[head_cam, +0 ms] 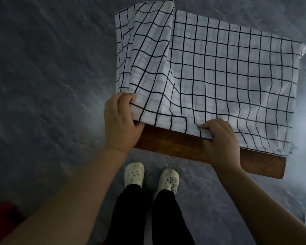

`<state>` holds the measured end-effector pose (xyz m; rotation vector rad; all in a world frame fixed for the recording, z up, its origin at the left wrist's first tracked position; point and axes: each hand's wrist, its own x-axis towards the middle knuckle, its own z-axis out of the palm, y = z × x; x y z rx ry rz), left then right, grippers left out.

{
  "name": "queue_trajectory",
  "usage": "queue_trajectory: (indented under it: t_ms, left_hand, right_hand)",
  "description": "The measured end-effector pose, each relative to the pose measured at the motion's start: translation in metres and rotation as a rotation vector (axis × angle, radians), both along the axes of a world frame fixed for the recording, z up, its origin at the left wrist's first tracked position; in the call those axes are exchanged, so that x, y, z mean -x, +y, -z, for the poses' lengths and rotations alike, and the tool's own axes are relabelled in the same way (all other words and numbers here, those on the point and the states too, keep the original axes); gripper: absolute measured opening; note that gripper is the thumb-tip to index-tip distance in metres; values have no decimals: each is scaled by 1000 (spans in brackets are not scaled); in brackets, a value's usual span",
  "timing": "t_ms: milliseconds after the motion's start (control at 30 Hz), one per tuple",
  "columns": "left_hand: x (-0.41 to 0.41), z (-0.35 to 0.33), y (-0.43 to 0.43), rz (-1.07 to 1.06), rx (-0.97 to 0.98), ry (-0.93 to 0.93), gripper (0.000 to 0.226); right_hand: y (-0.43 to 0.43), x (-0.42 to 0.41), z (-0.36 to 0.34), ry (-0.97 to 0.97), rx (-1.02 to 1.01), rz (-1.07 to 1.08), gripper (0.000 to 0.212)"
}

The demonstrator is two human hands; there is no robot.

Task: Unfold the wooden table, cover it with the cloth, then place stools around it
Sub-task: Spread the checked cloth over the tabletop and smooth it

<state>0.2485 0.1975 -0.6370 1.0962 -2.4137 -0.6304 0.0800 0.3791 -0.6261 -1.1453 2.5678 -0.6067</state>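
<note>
A white cloth with a black grid [228, 82] lies over most of the wooden table [175, 144], whose brown near edge stays bare. The cloth's left part is bunched into raised folds and hangs over the table's left side. My left hand [120, 121] grips the cloth's near left corner at the table's corner. My right hand [219, 138] pinches the cloth's near hem at the middle of the table's front edge. No stools are in view.
Dark grey floor [42, 85] surrounds the table on all sides. My feet in white clogs [150, 175] stand just in front of the table's near edge. Something red [2, 220] shows at the lower left corner.
</note>
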Motion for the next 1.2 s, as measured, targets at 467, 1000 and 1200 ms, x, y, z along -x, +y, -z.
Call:
queue_trajectory:
  t_ms: [467, 1000, 1200]
  left_hand:
    - [10, 16, 8, -345, -344, 178, 34]
    - [-64, -29, -73, 666, 310, -193, 24]
    - [-77, 7, -53, 482, 168, -380, 54]
  right_hand:
    - [-2, -7, 1, -4, 117, 105, 23]
    - [3, -28, 1, 48, 84, -62, 16]
    - [8, -44, 10, 4, -28, -63, 23]
